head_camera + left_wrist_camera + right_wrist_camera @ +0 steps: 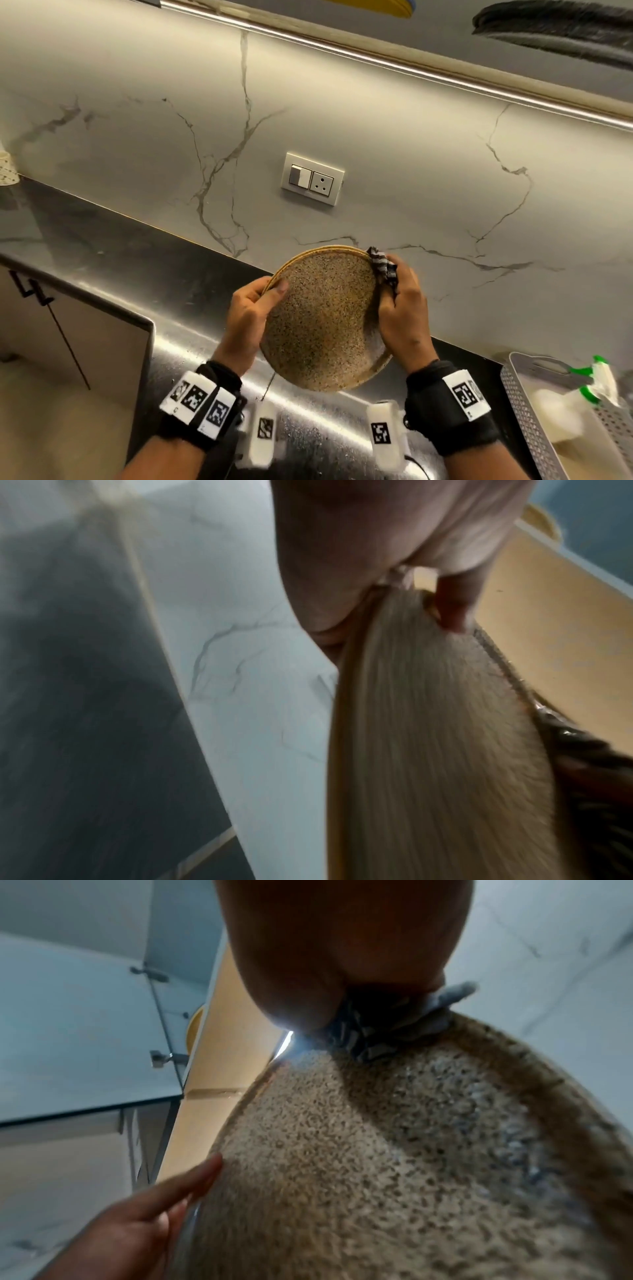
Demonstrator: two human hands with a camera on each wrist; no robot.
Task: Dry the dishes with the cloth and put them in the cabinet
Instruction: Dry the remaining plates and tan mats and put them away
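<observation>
A round speckled tan plate [322, 315] is held upright above the dark counter, its face toward me. My left hand [255, 305] grips its left rim, thumb on the face and fingers behind. My right hand [400, 301] holds a bunched black-and-white striped cloth [383, 267] against the plate's upper right rim. In the right wrist view the cloth [387, 1031] is squeezed between my palm and the plate [394, 1150]. The left wrist view shows the plate's pale back [428, 750], blurred, with a fingertip [452, 607] on its edge.
A glossy black counter [144, 260] runs under the hands, backed by a marble wall with a switch and socket plate [312, 179]. A grey perforated basket [534, 418] with white and green items sits at the right. Lower cabinet door [68, 325] at left.
</observation>
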